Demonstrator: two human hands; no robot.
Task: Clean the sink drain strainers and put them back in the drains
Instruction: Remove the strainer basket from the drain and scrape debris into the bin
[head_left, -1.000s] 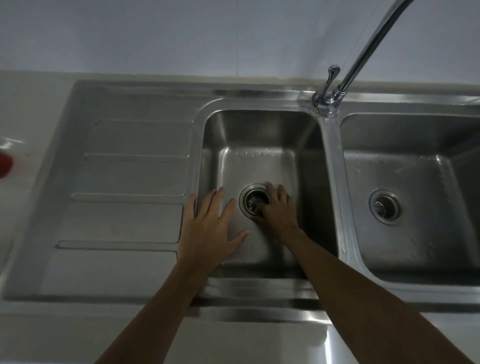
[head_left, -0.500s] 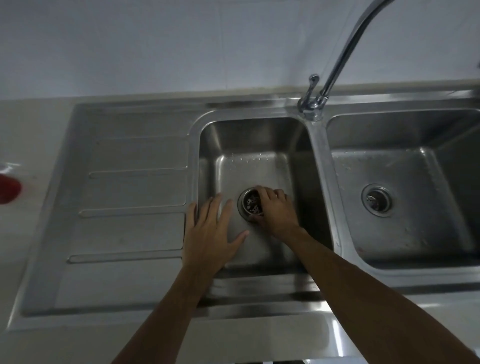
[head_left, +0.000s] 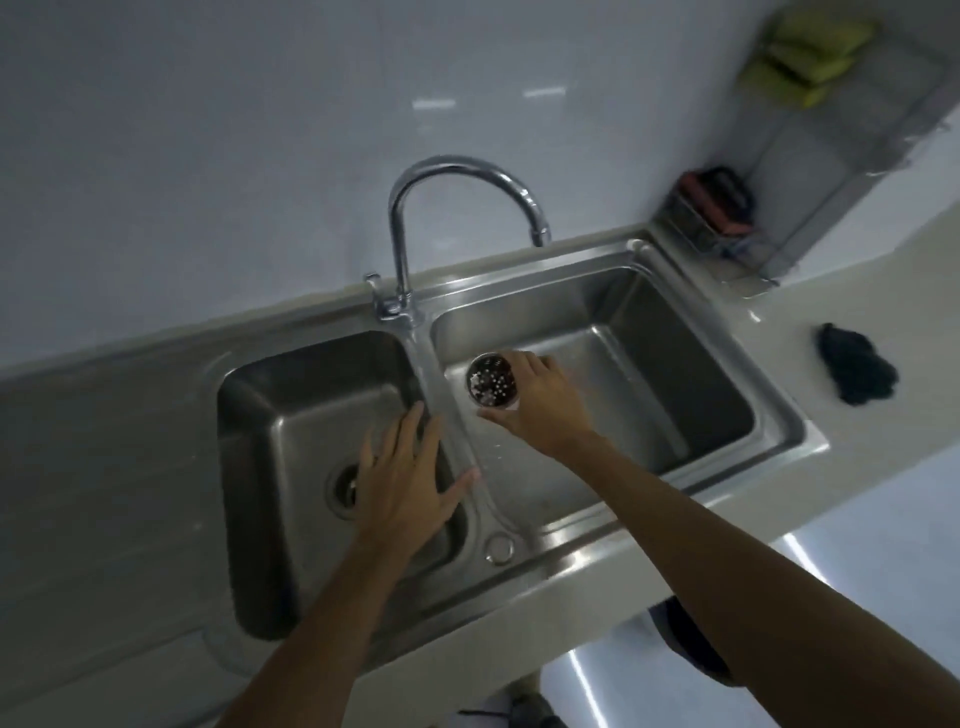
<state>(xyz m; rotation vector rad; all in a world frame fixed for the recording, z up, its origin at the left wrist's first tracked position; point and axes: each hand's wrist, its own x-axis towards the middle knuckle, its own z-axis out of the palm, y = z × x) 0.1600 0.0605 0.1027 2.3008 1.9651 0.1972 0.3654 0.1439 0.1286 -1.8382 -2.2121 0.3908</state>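
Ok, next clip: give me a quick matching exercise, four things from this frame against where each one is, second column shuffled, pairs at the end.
Things:
1. strainer
2. left hand
3. dark cloth
4. faucet spout

Places:
A. on the counter right of the sink
B. spread open over the left basin
C. arching over the right basin's back edge
D. held in the right hand above the right basin

Pairs: 1-D, 2-B, 3-A, 4-C

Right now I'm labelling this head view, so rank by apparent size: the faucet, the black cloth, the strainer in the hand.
1. faucet
2. black cloth
3. strainer, held by the right hand; cloth lies farther, so true sizes are unsure.
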